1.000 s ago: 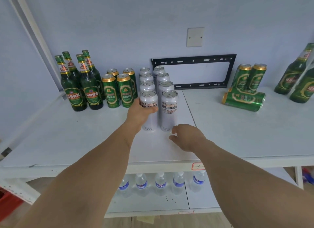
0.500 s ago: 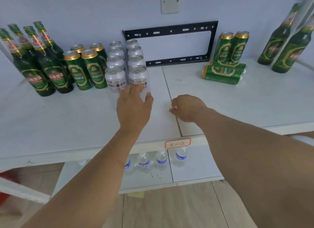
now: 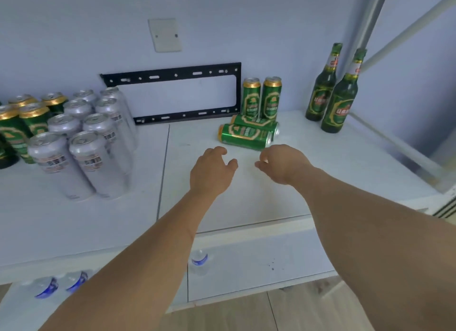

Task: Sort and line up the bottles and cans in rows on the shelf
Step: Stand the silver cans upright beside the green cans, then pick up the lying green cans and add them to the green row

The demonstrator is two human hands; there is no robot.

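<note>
- While both hands hang over the bare middle of the shelf (image 3: pixel 345 162), the far left of it holds upright green cans with gold tops (image 3: pixel 29 118), partly cut off by the frame edge.
- Just right of them, silver cans (image 3: pixel 81 138) stand upright in two rows running from the front toward the wall.
- Behind, a black metal bracket (image 3: pixel 172 76) is fixed to the wall, with a pale blank plate (image 3: pixel 164 35) above it.
- Left hand (image 3: pixel 212 170): its grip is loose, fingers relaxed and slightly curled, holding nothing, near the lying green can.
- Two green cans lie on their sides, the nearer lying can (image 3: pixel 244 137) just beyond the fingertips, the farther lying can (image 3: pixel 256 122) behind it.
- Two more upright green cans (image 3: pixel 261 98) stand against the wall behind those.
- Right hand (image 3: pixel 283 164): grip also loose and empty, fingers curled downward, just beside the nearer lying can's right end.
- Two green glass bottles (image 3: pixel 332 91) stand upright at the far right, well apart from the hands.
- On the lower shelf (image 3: pixel 259 264), clear water bottles with blue labels (image 3: pixel 199 260) show, partly hidden by the left arm.
</note>
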